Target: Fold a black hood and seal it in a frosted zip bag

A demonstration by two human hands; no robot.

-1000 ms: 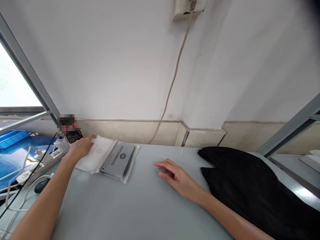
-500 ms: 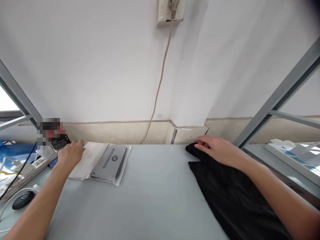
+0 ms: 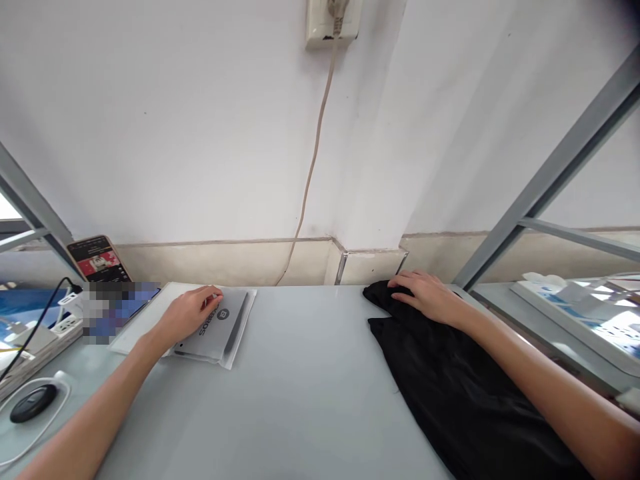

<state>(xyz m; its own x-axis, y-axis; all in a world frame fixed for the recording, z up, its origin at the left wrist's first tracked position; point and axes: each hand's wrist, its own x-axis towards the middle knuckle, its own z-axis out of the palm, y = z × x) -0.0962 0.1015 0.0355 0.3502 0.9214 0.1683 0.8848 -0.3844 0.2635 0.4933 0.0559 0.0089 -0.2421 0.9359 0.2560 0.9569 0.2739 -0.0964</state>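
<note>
My left hand (image 3: 187,312) is over the grey ROCKBROS package (image 3: 220,330) at the left back of the table, its fingers curled and close together at the package's top left part; whether they pinch anything is hidden. A white packet (image 3: 143,323) lies under and left of that wrist. On the right, my right hand (image 3: 425,297) rests on the far end of a black cloth (image 3: 465,393), fingers bent over its edge. The cloth stretches from there toward the lower right, under my forearm.
A phone (image 3: 100,259) leans upright at the back left. Beside it are a power strip (image 3: 65,327), cables and a black oval device (image 3: 33,403). Metal frame bars (image 3: 550,167) rise at both sides. A white-blue box (image 3: 580,320) lies at right.
My left hand has moved right, from beside the phone and white packet to the ROCKBROS package. My right hand remains on the black cloth. The view has shifted slightly.
</note>
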